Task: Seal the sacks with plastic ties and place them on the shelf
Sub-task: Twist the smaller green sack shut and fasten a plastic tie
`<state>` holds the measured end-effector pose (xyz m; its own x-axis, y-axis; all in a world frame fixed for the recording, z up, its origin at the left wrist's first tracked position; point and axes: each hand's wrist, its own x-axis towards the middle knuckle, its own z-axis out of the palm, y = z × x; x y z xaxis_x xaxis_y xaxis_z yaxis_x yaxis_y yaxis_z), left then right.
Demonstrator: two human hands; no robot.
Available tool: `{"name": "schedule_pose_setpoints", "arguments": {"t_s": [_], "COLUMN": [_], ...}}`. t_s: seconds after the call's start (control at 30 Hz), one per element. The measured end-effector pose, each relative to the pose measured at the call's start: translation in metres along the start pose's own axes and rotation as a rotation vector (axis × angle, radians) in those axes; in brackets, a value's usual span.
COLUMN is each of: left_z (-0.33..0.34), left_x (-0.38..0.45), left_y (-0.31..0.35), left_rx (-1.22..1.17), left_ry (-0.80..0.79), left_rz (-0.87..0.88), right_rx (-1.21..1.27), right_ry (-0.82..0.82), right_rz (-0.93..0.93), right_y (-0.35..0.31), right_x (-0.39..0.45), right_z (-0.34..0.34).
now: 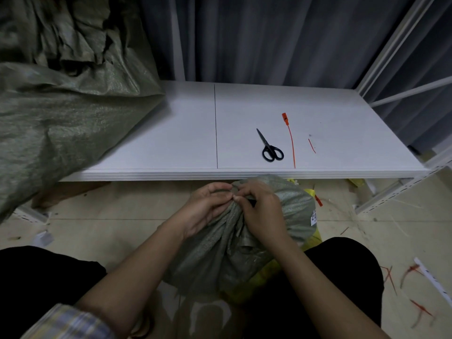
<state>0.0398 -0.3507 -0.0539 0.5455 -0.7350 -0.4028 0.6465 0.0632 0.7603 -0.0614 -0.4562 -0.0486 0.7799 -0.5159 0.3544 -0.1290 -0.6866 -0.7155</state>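
A small green woven sack [227,253] stands on the floor between my knees, its mouth gathered into a bunch. My left hand [208,206] grips the bunched neck from the left. My right hand [261,211] pinches the neck from the right, fingertips meeting the left hand's. An orange plastic tie [289,138] lies loose on the white shelf [159,143], just beyond the sack. Whether a tie is round the neck is hidden by my fingers.
Black scissors [270,148] lie on the shelf left of the tie, a short red offcut [311,146] to its right. Large green sacks [61,106] fill the shelf's left end. Red tie scraps [413,272] litter the tiled floor at right.
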Motion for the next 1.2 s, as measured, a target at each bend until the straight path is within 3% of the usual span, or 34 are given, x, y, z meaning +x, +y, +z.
{"name": "schedule_pose_setpoints", "arguments": {"t_s": [0.37,0.57,0.8,0.93,1.07,1.2], "left_z": [0.001,-0.001,0.005,0.008,0.011,0.015], "left_x": [0.003,0.006,0.003,0.002,-0.001,-0.003], "left_y": [-0.001,0.003,0.005,0.006,0.008,0.008], "left_rx": [0.203,0.454,0.761,1.081,1.22,1.209], "left_ry": [0.049,0.063,0.025,0.038,0.025,0.059], "left_rz": [0.131,0.209,0.327,0.459,0.438,0.352], "right_rx": [-0.057,-0.145,-0.1,-0.071,-0.069,-0.038], "right_ry": [-0.03,-0.073,-0.064,-0.082,-0.109,-0.078], "right_rz": [-0.087,-0.21,-0.18,-0.152,-0.15,-0.165], "right_y": [0.005,0.009,0.017,0.016,0.017,0.019], "right_x": [-0.001,0.002,0.002,0.003,0.004,0.003], "right_z": [0.004,0.005,0.008,0.008,0.01,0.01]}}
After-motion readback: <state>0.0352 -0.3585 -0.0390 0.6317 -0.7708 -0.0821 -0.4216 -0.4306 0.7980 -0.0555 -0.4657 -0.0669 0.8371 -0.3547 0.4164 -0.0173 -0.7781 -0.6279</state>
